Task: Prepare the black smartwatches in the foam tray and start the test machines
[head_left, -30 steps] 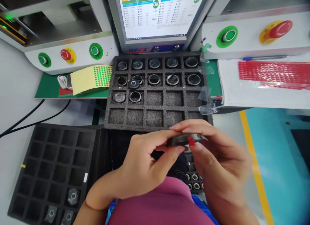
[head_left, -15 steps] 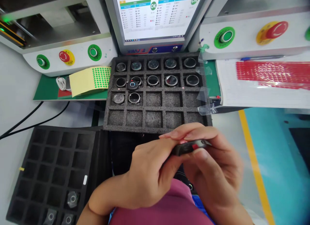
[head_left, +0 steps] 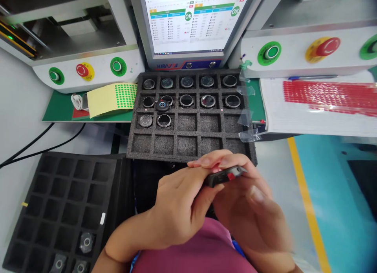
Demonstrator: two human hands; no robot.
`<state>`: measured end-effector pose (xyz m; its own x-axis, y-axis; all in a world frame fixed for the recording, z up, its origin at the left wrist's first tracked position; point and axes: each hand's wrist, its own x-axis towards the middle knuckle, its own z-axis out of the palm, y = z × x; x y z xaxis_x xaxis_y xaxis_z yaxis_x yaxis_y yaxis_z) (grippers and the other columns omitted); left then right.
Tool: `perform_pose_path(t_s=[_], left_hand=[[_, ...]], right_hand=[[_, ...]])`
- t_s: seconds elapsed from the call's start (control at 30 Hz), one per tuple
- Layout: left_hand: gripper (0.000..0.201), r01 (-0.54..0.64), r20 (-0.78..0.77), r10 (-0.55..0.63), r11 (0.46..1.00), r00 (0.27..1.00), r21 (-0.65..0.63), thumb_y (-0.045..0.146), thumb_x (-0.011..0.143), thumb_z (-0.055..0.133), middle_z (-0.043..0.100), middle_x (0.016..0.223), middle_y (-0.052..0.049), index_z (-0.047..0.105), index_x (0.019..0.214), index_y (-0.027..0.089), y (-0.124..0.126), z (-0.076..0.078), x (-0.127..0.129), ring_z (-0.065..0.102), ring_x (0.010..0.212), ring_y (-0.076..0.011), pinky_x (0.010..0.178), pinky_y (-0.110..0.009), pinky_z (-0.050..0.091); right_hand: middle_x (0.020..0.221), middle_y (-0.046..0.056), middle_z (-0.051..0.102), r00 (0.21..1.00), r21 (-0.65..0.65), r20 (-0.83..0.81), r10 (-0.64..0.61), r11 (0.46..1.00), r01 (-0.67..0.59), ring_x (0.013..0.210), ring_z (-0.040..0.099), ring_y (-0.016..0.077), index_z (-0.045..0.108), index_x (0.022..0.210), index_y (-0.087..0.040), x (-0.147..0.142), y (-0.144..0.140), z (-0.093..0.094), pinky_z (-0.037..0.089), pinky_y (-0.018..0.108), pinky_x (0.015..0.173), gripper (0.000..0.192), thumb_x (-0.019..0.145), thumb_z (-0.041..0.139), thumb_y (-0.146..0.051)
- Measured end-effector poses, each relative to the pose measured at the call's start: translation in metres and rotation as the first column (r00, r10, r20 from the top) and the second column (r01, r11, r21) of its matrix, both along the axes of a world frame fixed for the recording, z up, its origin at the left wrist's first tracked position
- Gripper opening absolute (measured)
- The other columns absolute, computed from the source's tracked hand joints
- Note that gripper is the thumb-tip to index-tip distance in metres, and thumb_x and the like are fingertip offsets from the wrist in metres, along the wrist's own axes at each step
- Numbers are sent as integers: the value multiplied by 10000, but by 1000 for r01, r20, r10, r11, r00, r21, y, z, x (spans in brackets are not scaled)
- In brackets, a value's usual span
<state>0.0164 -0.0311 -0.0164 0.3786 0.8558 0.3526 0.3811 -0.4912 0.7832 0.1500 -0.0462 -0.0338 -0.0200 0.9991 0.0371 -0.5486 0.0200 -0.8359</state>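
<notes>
My left hand point(head_left: 181, 208) is closed on a dark round watch case point(head_left: 219, 177), held edge-on between thumb and fingers. A small red piece of tape point(head_left: 231, 175) shows on the case's side. My right hand point(head_left: 253, 210) is partly blurred; its fingers curve along the far side of the case and touch it near the top, while the thumb stands away from it. Beyond the hands lies a grey foam tray point(head_left: 187, 143) with several round watch cases in its upper rows. One more watch case point(head_left: 162, 104) lies back side up, partly over another in the second row.
A black foam tray point(head_left: 69, 208) at lower left holds a few wrapped pieces. Behind stand a monitor point(head_left: 194, 33) and machine panels with green buttons point(head_left: 117, 66) and red stop buttons point(head_left: 328, 46). Green dot stickers point(head_left: 126, 95) lie left, red labels point(head_left: 326, 96) on paper right.
My right thumb has come away from the watch case. The case has shifted slightly left and tilted a little, with my left hand still holding it. The view has moved slightly.
</notes>
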Motion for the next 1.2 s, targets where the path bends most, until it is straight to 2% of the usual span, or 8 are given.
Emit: perform_pose_path(t_s=[0.27,0.37,0.53,0.7,0.83,0.93,1.03,1.2], left_hand=[[216,-57,-65,75,966,995,252,177,957,543,775,932,-87,631,1133,88,-2,-10,3,707,826,-196,771,-293,568],[222,-52,-114,96,938,989,342,153,987,471,772,900,-85,648,1090,67,-1,-7,5,681,767,-163,727,-268,546],[273,3,-145,69,896,987,444,107,1014,384,774,888,-83,652,1012,56,2,-7,8,685,784,-140,704,-263,523],[241,-46,-134,114,902,984,429,117,1007,421,768,854,-79,655,1013,57,2,-6,7,663,721,-139,690,-271,520],[218,-51,-239,161,910,958,411,177,988,483,772,836,-58,667,1039,74,1,1,7,646,674,-171,659,-308,534],[223,-109,-342,247,921,907,374,198,973,499,764,819,-44,692,1017,96,-1,8,13,637,673,-199,636,-345,521],[240,-169,-377,303,922,875,350,218,961,514,757,815,-52,712,1004,89,-2,11,21,625,681,-217,623,-367,498],[214,-187,-390,306,931,869,314,196,923,558,740,794,-41,729,999,90,-3,12,30,603,681,-217,619,-363,467]], right_hand=[[888,4,618,975,40,-181,-127,990,136,893,655,138,697,911,-212,-16,5,-3,602,352,940,64,894,638,-229],[815,-8,567,958,15,-249,-145,988,154,821,611,129,676,838,-202,-17,5,0,623,382,913,34,843,683,-236],[769,-21,519,936,-19,-314,-159,987,161,772,569,96,647,787,-199,-19,5,5,609,287,901,66,800,708,-220],[774,-10,531,945,-39,-290,-152,988,147,782,581,112,667,785,-214,-19,5,4,604,322,907,65,806,720,-246],[862,12,564,940,-68,-328,-96,995,78,867,607,139,683,867,-218,-18,3,2,576,322,944,151,827,685,-364],[963,22,594,916,-143,-386,-112,988,61,946,625,173,695,916,-232,-19,1,-1,543,404,1017,171,844,626,-371],[1021,25,624,905,-253,-406,-126,967,21,997,646,234,712,926,-254,-20,0,-3,516,501,1049,171,836,615,-362],[990,26,640,884,-315,-430,-185,948,44,965,672,239,731,903,-241,-18,0,-4,519,503,1052,186,839,615,-372]])
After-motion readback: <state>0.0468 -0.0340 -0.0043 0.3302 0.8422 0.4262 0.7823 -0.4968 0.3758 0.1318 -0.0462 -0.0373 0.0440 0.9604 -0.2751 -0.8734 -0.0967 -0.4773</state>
